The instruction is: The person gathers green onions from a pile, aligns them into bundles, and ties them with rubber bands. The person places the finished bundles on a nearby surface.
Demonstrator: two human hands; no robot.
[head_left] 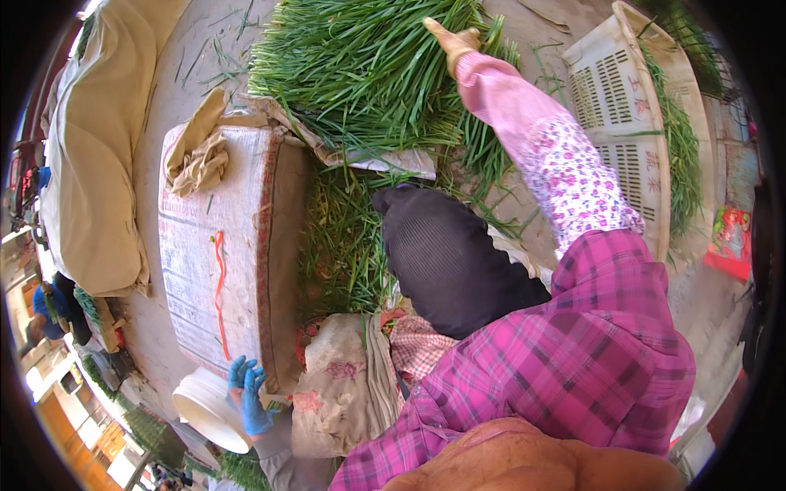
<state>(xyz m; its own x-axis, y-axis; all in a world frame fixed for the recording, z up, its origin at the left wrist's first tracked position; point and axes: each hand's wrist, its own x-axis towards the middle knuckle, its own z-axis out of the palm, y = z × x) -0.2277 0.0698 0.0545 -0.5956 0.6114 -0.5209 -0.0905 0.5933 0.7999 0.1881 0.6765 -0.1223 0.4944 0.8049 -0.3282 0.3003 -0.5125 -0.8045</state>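
Note:
My right hand point(455, 40), in a yellowish glove, rests on the right side of a large heap of green chive-like stalks point(368, 67). Its fingers are spread, and I see no grip on the stalks. At the lower left is my left hand point(249, 396), in a blue glove and a grey sleeve, with its fingers partly bent. The fingertips reach the lower end of a red strip point(219, 288); whether they pinch it is unclear. That strip lies along the top of a sack-covered block point(190, 264). A white plastic bucket point(206, 405) stands right beside this hand.
Crumpled beige gloves point(202, 159) lie on the block. Loose green leaves point(344, 245) litter the ground before my black-clad knee point(454, 264). A white slatted crate point(614, 123) holds greens at right. Beige cloth point(101, 153) covers something at left; another person point(52, 310) is beyond.

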